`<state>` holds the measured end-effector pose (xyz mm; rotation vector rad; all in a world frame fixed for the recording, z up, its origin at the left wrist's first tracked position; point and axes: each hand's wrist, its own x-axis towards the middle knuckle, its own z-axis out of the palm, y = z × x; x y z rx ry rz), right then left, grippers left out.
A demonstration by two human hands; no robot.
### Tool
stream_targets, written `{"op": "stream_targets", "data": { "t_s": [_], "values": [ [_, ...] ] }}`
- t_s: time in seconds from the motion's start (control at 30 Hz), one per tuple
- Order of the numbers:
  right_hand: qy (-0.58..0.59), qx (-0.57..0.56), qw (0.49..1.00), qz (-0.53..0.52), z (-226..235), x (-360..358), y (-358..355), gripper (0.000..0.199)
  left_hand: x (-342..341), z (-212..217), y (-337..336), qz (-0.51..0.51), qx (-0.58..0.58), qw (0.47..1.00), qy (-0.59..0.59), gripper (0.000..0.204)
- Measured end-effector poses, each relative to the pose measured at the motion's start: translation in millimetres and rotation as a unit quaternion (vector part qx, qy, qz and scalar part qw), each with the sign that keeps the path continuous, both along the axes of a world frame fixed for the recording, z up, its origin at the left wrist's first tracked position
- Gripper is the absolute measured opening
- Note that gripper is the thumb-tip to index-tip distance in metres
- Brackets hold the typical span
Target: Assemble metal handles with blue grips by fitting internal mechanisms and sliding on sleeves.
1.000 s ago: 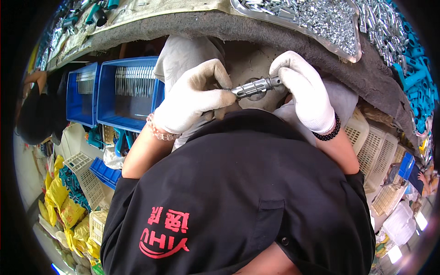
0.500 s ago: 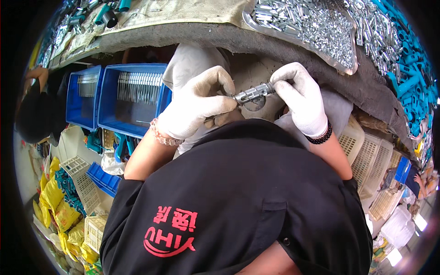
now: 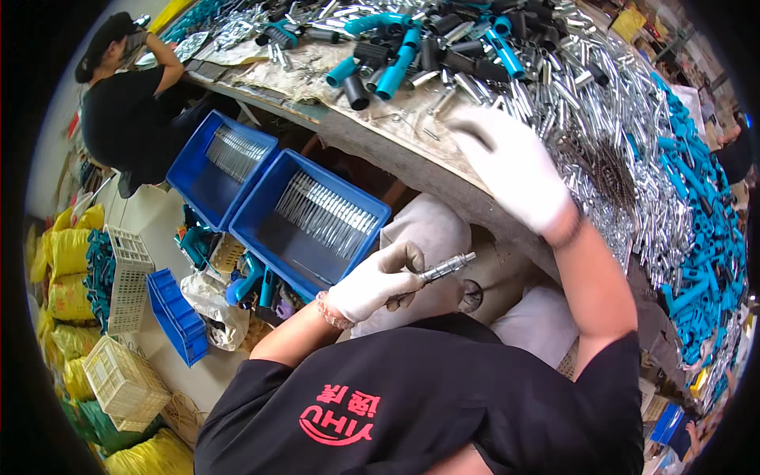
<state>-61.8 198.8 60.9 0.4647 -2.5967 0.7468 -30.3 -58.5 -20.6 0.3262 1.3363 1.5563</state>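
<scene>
Blurred right hand (image 3: 513,170), left hand (image 3: 374,281) gripping metal part (image 3: 446,267)

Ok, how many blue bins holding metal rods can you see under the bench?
2: the nearer blue bin is just beyond the left hand, and the second blue bin is at its left. Others may be hidden.

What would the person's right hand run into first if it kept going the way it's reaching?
Most likely the heap of shiny metal tubes on the workbench. The gloved right hand points up over it, though how high it hovers is unclear.
</scene>
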Motion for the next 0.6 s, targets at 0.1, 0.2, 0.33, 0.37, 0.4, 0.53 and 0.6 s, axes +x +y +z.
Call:
{"op": "stream_targets", "data": {
  "t_s": [0.1,0.2,0.33,0.37,0.4,0.53,0.6],
  "values": [
    [0.080,0.210,0.974,0.003,-15,-120,-23,0.022,-2,-5,-14,0.035,0.000,0.999,-0.012,0.013],
    [0.089,0.396,0.909,-0.097,-32,-192,-27,0.018,-4,-2,-16,0.067,-0.002,0.998,-0.016,0.013],
    [0.161,0.409,0.897,-0.055,-36,-205,1,0.015,-10,-3,-20,0.075,0.027,0.996,-0.032,0.015],
    [0.193,0.387,0.901,-0.040,-30,-196,5,0.014,-12,-7,-23,0.069,0.032,0.997,-0.029,0.015],
    [0.223,0.366,0.903,-0.027,-22,-187,13,0.014,-14,-6,-23,0.062,0.037,0.997,-0.027,0.016],
    [0.180,0.119,0.976,-0.001,2,-98,26,0.015,-14,-15,-22,0.052,0.053,0.997,-0.030,0.017],
    [0.120,0.078,0.989,-0.044,-12,-73,32,0.019,-16,-12,-10,0.030,0.040,0.998,-0.043,0.016]
  ]
}}
